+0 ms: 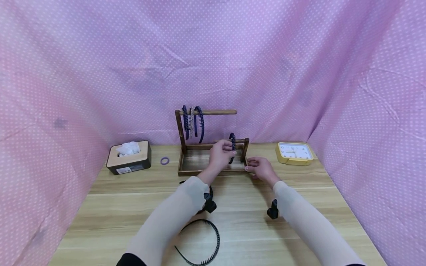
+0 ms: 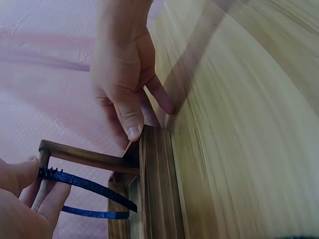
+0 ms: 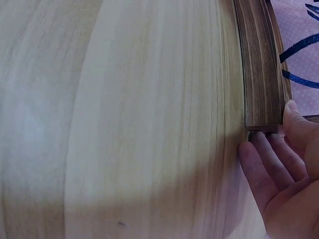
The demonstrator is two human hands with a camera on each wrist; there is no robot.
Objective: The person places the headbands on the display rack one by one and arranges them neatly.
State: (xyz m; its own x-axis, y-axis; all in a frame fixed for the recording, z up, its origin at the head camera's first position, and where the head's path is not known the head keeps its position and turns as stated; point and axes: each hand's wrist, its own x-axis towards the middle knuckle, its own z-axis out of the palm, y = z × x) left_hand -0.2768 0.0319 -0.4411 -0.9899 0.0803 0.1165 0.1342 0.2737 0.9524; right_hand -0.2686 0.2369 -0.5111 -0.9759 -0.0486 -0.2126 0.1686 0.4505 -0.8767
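Left hand (image 1: 221,154) pinches a dark toothed headband (image 2: 92,185) near its top, thumb and fingers closed on it. Headband is at right end of the wooden rack (image 1: 193,173), looks looped over the short low bar (image 1: 240,140), above the tray. Right hand (image 1: 261,170) grips the rack's near right corner, thumb on the edge, fingers against the end, so little gap.

Step in hand: seems to be hanging this headband while steadying the rack. Next move likely calls for settling it on the bar, then easing the left fingers off without dragging it.

Headband's arch points up, both tips down toward the tray; long axis roughly upright, its loop running near to far, crosswise to the bar.
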